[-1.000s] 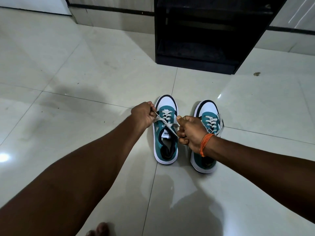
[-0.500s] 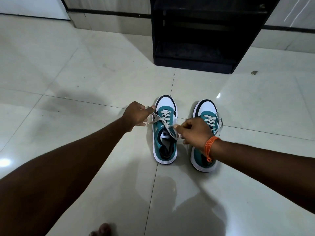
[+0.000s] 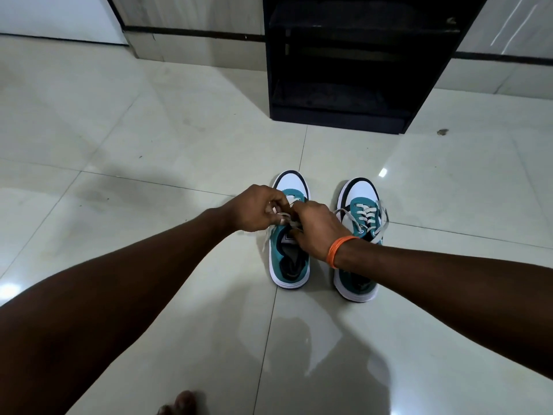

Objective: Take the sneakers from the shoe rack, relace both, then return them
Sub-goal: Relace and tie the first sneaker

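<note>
Two teal and white sneakers stand side by side on the floor, toes pointing away from me. Over the left sneaker (image 3: 288, 262) my left hand (image 3: 257, 209) and my right hand (image 3: 314, 226) meet, each pinching a strand of its white lace (image 3: 282, 218). The fingers cover the lace's crossing. A loose lace end hangs down the left sneaker's outer side. The right sneaker (image 3: 359, 211) is laced, with its lace ends draped loosely over its sides. The black shoe rack (image 3: 353, 73) stands behind the sneakers with dark shelves.
Glossy pale floor tiles (image 3: 149, 151) surround the sneakers. A small dark speck (image 3: 442, 132) lies right of the rack. My bare toes (image 3: 179, 404) show at the bottom edge. The wall base runs along the back.
My hands were apart, pulling the left sneaker's lace ends taut to either side. They have come together over the shoe's tongue, still holding the lace.
</note>
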